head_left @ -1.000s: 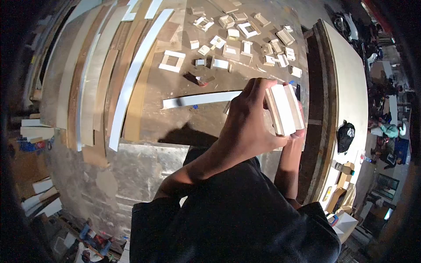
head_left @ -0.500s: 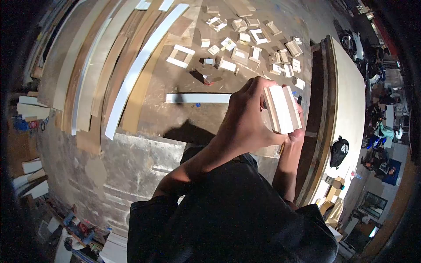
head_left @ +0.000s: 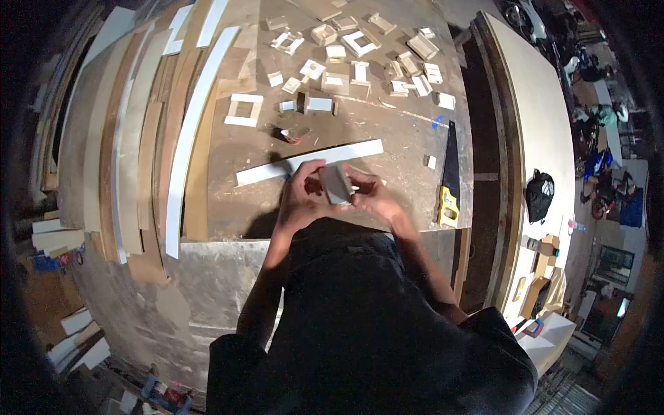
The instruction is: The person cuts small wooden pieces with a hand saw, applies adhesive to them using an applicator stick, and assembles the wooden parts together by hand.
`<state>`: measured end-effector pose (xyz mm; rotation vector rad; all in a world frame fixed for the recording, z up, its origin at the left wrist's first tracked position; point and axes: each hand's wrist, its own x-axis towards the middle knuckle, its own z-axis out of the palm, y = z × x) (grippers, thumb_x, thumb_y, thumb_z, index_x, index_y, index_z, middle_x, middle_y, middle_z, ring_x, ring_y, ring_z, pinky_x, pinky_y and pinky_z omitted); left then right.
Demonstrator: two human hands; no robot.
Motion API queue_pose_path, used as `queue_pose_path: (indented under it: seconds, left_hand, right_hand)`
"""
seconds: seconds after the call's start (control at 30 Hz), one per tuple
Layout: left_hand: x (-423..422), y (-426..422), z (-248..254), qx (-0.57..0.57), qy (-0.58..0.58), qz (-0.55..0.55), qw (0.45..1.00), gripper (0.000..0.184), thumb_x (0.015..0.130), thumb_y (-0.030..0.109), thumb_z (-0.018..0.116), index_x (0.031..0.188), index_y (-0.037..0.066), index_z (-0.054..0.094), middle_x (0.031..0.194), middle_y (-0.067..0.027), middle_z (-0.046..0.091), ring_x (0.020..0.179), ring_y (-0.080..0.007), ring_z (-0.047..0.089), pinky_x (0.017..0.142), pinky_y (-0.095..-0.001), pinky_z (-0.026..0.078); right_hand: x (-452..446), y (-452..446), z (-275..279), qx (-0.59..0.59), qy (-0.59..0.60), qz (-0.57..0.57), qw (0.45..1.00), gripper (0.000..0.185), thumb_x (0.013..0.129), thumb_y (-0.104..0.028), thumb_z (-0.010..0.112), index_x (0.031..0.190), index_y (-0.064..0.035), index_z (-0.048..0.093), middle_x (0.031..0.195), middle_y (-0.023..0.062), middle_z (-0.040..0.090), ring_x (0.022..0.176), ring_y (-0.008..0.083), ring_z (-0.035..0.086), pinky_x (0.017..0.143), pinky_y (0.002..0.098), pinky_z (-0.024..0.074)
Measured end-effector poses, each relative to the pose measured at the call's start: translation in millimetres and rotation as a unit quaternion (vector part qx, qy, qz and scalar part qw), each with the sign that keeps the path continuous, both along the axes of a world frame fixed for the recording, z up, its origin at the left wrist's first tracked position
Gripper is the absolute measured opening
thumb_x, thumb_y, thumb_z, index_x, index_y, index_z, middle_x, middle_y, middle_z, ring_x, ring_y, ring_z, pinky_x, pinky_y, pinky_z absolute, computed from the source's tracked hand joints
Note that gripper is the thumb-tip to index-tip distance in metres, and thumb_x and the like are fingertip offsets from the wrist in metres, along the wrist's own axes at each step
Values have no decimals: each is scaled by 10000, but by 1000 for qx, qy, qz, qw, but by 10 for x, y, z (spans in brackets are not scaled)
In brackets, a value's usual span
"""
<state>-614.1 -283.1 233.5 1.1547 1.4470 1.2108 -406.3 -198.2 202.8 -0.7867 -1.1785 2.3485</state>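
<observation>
Between my two hands, low over the workbench's near edge, is a small wooden block assembly [head_left: 336, 185], now in shadow and slightly blurred. My left hand [head_left: 301, 196] has its fingers closed on the assembly's left side. On the right side, my right hand [head_left: 377, 197] grips it with thumb and fingers. Just behind the hands a long white strip [head_left: 360, 150] lies at a slant on the workbench [head_left: 408, 190]. A handsaw with a yellow handle [head_left: 449, 206] lies to the right, near a small white block [head_left: 429, 162].
Long boards [head_left: 149, 138] lie along the left side. Several small wooden frames and blocks [head_left: 335, 81] are scattered at the back. A dark red object [head_left: 287, 135] sits behind the strip. Right of a gap stands a pale board surface [head_left: 529, 111] with a black bag [head_left: 539, 196].
Both hands have come down and left with the wooden assembly, from raised close to the camera to low over the bench. The handsaw and small white block now show.
</observation>
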Motion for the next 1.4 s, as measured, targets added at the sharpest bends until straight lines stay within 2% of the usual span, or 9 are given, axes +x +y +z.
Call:
queue_pose_path:
  seconds: [0.2, 0.33, 0.4, 0.57, 0.77, 0.93, 1.1, 1.27, 1.4]
  left_hand:
    - [132, -242, -305, -91, -9, -32, 995, 965, 529, 220, 959, 1343, 29, 478, 1223, -112, 598, 1139, -212, 584, 1010, -355, 455]
    - [276, -160, -351, -96, -4, -43, 994, 971, 521, 221, 962, 1346, 44, 484, 1216, -110, 601, 1144, -211, 582, 1009, -355, 454]
    - [356, -73, -414, -22, 8, -37, 999, 918, 538, 277, 951, 1320, 75, 515, 1063, -73, 624, 901, -158, 633, 792, -309, 535]
    - [574, 110, -438, -49, -8, -51, 997, 891, 553, 267, 944, 1311, 67, 522, 1099, -79, 622, 901, -145, 628, 786, -292, 534]
    - [910, 220, -592, -119, -63, -60, 989, 880, 576, 280, 939, 1314, 47, 519, 1149, -98, 622, 983, -166, 623, 843, -306, 530]
    - [1077, 159, -696, -154, -11, -41, 987, 946, 585, 311, 948, 1355, 37, 472, 1194, -146, 616, 1091, -249, 625, 895, -370, 528]
    - [1050, -268, -2039, 1, 175, 92, 980, 977, 664, 393, 868, 1405, -24, 388, 1346, -258, 503, 1271, -400, 491, 1072, -509, 391]
    - [1326, -121, -1313, -170, 352, 81, 917, 1014, 644, 382, 858, 1424, -38, 365, 1398, -283, 468, 1252, -449, 474, 1073, -523, 355]
    - [1448, -201, -1594, -65, 408, 132, 901, 1050, 622, 366, 866, 1437, -35, 338, 1406, -269, 464, 1248, -451, 469, 1060, -525, 358]
  right_hand:
    - [196, -105, -260, 14, -38, 78, 996, 808, 765, -113, 819, 1475, -29, 442, 1287, 102, 617, 1075, 164, 605, 973, 341, 492]
    - [375, 10, -245, 56, -73, 108, 990, 776, 766, -66, 803, 1466, -55, 468, 1160, 71, 665, 1030, 158, 611, 961, 319, 487]
    - [478, 20, -197, 49, -96, 91, 990, 786, 764, -114, 812, 1463, -35, 463, 1251, 66, 629, 1067, 152, 596, 996, 327, 462]
    - [690, -58, -424, 27, -55, -19, 998, 890, 758, -325, 861, 1473, -9, 435, 1407, 68, 550, 1212, 154, 543, 1061, 330, 416]
    - [1011, -62, -405, -73, -34, -55, 995, 821, 831, -306, 805, 1491, -21, 408, 1427, 102, 520, 1211, 180, 544, 1008, 336, 465]
    - [1463, 44, -560, -105, -56, -66, 991, 700, 881, -242, 744, 1465, -6, 438, 1321, 79, 564, 1080, 190, 595, 902, 349, 515]
    - [2110, 145, -868, -161, -115, -117, 973, 622, 903, -215, 716, 1430, 0, 466, 1230, 78, 587, 1034, 203, 620, 859, 367, 536]
    - [2577, 352, -1057, -175, -91, -160, 967, 629, 880, -191, 746, 1417, -12, 472, 1277, 94, 583, 1055, 207, 627, 879, 386, 537]
    - [2713, 563, -1175, -32, -184, -98, 978, 738, 799, -137, 817, 1430, 4, 461, 1250, 121, 606, 1064, 214, 630, 868, 348, 542]
